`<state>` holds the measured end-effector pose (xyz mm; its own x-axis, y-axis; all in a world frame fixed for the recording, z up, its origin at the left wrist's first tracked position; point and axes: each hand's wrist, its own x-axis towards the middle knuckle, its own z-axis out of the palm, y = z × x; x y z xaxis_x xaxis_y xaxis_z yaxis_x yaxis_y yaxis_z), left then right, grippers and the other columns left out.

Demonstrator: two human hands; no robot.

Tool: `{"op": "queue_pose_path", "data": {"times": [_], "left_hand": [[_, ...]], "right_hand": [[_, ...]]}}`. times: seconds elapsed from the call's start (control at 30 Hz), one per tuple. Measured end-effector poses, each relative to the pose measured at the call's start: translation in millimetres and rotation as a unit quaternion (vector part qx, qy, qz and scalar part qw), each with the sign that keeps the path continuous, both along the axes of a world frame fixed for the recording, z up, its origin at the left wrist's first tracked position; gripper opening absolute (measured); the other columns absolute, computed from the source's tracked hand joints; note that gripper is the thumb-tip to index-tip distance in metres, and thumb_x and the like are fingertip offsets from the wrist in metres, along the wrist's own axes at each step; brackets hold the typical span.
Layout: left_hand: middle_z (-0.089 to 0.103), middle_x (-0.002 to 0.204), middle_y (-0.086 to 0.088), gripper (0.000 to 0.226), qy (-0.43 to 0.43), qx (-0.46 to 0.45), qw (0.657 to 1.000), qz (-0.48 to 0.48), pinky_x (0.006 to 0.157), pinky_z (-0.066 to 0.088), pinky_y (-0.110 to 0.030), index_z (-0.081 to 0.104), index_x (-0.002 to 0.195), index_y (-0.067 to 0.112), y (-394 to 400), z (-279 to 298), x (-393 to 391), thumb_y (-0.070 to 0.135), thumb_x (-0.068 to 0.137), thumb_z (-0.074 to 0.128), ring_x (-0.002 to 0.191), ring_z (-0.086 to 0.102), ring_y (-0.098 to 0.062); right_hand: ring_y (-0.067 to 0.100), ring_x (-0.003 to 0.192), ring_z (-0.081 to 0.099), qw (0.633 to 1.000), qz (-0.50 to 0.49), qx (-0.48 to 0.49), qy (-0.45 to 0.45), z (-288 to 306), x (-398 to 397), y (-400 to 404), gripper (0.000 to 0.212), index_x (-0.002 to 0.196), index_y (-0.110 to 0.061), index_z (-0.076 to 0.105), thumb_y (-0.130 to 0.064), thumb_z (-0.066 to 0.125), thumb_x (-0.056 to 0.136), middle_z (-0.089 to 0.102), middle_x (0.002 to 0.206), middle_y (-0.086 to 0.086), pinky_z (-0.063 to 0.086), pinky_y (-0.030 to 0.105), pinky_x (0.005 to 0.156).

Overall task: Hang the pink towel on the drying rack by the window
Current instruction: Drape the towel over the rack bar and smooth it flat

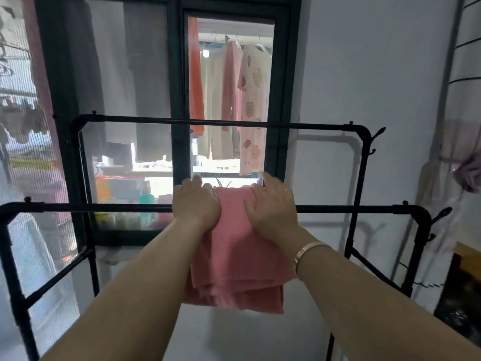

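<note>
The pink towel [235, 246] hangs folded over the near bar of the black drying rack [104, 207], about in the middle of that bar, and its layered lower edges hang down below the bar on the person's side. The left hand [195, 204] lies on the left edge of the towel at the bar; its fingers are curled over the top of the cloth and the bar, so it grips the towel there. The right hand [272, 204] lies flat on the right part of the towel at the same bar, with the fingers straight and a little spread, pressing on the cloth and not closed around it. A silver bracelet [308, 252] sits on the right wrist, below the bar. The far bar of the rack runs higher and behind the near one, just before the dark-framed window [179, 82]. Behind the glass, above the towel, several clothes [234, 100] hang on hangers, one of them pale with a small printed pattern. To the right of the rack stands a plain white wall [369, 74].
</note>
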<state>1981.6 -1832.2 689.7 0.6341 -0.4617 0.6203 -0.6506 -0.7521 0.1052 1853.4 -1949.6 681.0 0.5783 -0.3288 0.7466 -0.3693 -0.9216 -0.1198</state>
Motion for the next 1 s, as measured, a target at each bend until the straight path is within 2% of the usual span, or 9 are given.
{"op": "queue_pose_path", "data": {"times": [0.07, 0.13, 0.33, 0.5, 0.6, 0.73, 0.83, 0.93, 1.0], "left_hand": [[0.058, 0.113, -0.009, 0.044, 0.012, -0.026, 0.998, -0.047, 0.084, 0.039, -0.042, 0.059, 0.11, 0.015, 2.9, -5.8, 2.9, 0.035, 0.098, 0.022, 0.102, 0.049, -0.029], [0.06, 0.106, -0.005, 0.049, 0.05, -0.05, 0.995, -0.072, 0.082, 0.042, -0.042, 0.06, 0.108, 0.019, 6.1, -8.7, 5.9, 0.044, 0.097, 0.019, 0.1, 0.05, -0.028], [0.058, 0.087, -0.002, 0.057, 0.043, -0.098, 0.991, -0.078, 0.077, 0.045, -0.041, 0.063, 0.087, 0.019, 7.1, -14.5, 5.5, 0.052, 0.096, 0.018, 0.09, 0.051, -0.026], [0.052, 0.066, 0.0, 0.043, 0.002, -0.111, 0.991, -0.07, 0.067, 0.038, -0.038, 0.044, 0.073, 0.019, 8.7, -13.8, 3.4, 0.05, 0.096, 0.025, 0.067, 0.049, -0.025], [0.06, 0.079, -0.005, 0.042, -0.023, -0.089, 0.995, -0.048, 0.078, 0.039, -0.04, 0.051, 0.078, 0.018, 11.6, -12.2, 4.0, 0.049, 0.096, 0.029, 0.074, 0.05, -0.026], [0.053, 0.1, -0.005, 0.048, -0.059, -0.105, 0.993, -0.016, 0.089, 0.035, -0.039, 0.068, 0.099, 0.019, 16.3, -18.3, -4.2, 0.05, 0.097, 0.03, 0.094, 0.047, -0.023], [0.055, 0.121, -0.007, 0.062, -0.035, -0.071, 0.996, -0.029, 0.098, 0.034, -0.042, 0.051, 0.13, 0.018, 23.0, -25.5, -8.1, 0.06, 0.093, 0.024, 0.11, 0.048, -0.026], [0.054, 0.129, -0.01, 0.069, -0.005, -0.082, 0.996, -0.044, 0.104, 0.035, -0.046, 0.043, 0.13, 0.014, 32.7, -27.6, -12.7, 0.066, 0.087, 0.029, 0.117, 0.049, -0.028], [0.042, 0.143, -0.013, 0.075, 0.042, -0.094, 0.994, -0.034, 0.11, 0.03, -0.047, 0.034, 0.139, 0.013, 37.2, -35.6, -21.7, 0.067, 0.086, 0.032, 0.129, 0.04, -0.03]], "right_hand": [[0.029, 0.128, 0.04, 0.994, 0.063, 0.059, 0.064, -8.0, 1.5, -4.1, 0.051, 0.139, -0.019, 0.042, -0.043, 0.041, 0.094, 0.045, 0.141, 0.008, 0.032, 0.047, 0.109], [0.026, 0.123, 0.04, 0.992, 0.065, 0.074, 0.073, -13.2, 2.4, -10.8, 0.055, 0.142, -0.026, 0.034, -0.05, 0.039, 0.093, 0.044, 0.138, 0.004, 0.035, 0.046, 0.106], [0.024, 0.114, 0.044, 0.995, 0.062, 0.059, 0.048, -19.0, 4.5, -15.2, 0.05, 0.136, -0.025, 0.04, -0.051, 0.041, 0.093, 0.048, 0.129, 0.002, 0.036, 0.04, 0.103], [0.024, 0.114, 0.044, 0.995, 0.067, 0.064, 0.043, -18.4, 2.6, -14.0, 0.05, 0.136, -0.025, 0.041, -0.051, 0.041, 0.093, 0.048, 0.13, 0.002, 0.037, 0.042, 0.102], [0.026, 0.117, 0.041, 0.993, 0.075, 0.077, 0.05, -17.9, 2.2, -13.7, 0.051, 0.138, -0.027, 0.038, -0.053, 0.039, 0.094, 0.046, 0.133, 0.002, 0.036, 0.043, 0.103], [0.029, 0.13, 0.033, 0.988, 0.074, 0.101, 0.09, -13.1, 2.0, -15.4, 0.056, 0.143, -0.031, 0.029, -0.056, 0.036, 0.094, 0.035, 0.146, 0.005, 0.028, 0.045, 0.109], [0.03, 0.141, 0.022, 0.987, 0.063, 0.121, 0.089, -16.7, -3.9, -13.1, 0.061, 0.147, -0.032, 0.02, -0.056, 0.036, 0.093, 0.023, 0.155, 0.008, 0.019, 0.047, 0.117], [0.027, 0.145, 0.013, 0.988, 0.054, 0.136, 0.047, -30.0, -15.1, -3.2, 0.068, 0.15, -0.03, 0.014, -0.051, 0.043, 0.092, 0.014, 0.159, 0.008, 0.017, 0.048, 0.118], [0.026, 0.146, 0.011, 0.988, 0.043, 0.144, 0.036, -37.8, -22.4, 6.7, 0.074, 0.151, -0.026, 0.011, -0.047, 0.048, 0.089, 0.011, 0.159, 0.007, 0.019, 0.049, 0.117]]}}
